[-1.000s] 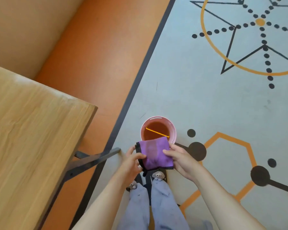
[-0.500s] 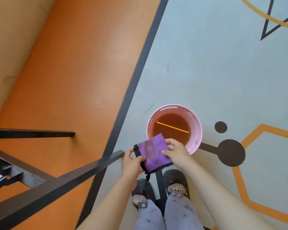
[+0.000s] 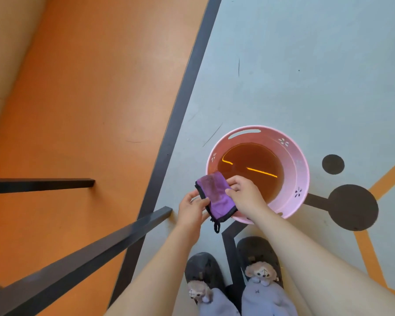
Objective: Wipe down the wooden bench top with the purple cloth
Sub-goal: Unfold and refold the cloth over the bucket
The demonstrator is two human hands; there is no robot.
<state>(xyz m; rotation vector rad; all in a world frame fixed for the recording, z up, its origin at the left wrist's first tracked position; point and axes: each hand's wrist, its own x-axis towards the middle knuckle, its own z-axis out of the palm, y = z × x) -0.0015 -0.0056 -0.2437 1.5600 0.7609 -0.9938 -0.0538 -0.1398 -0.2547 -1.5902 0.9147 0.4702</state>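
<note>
The folded purple cloth [image 3: 216,195] with black trim is held between both hands, just above the near-left rim of a pink bucket [image 3: 302,169]. My left hand [image 3: 191,210] pinches its left edge. My right hand [image 3: 245,193] grips its right side, over the bucket's water. A black loop dangles from the cloth's lower corner. The wooden bench top is out of view; only its black metal legs [image 3: 96,245] show at the lower left.
The bucket stands on a grey floor and holds brownish water. An orange floor strip [image 3: 82,99] lies left of a dark line. Another black bench bar [image 3: 39,184] juts in from the left. My slippered feet [image 3: 233,277] stand just below the bucket.
The view has tilted down and closer to the bucket, and the bench top has left the frame. Both hands have carried the cloth over the bucket's rim.
</note>
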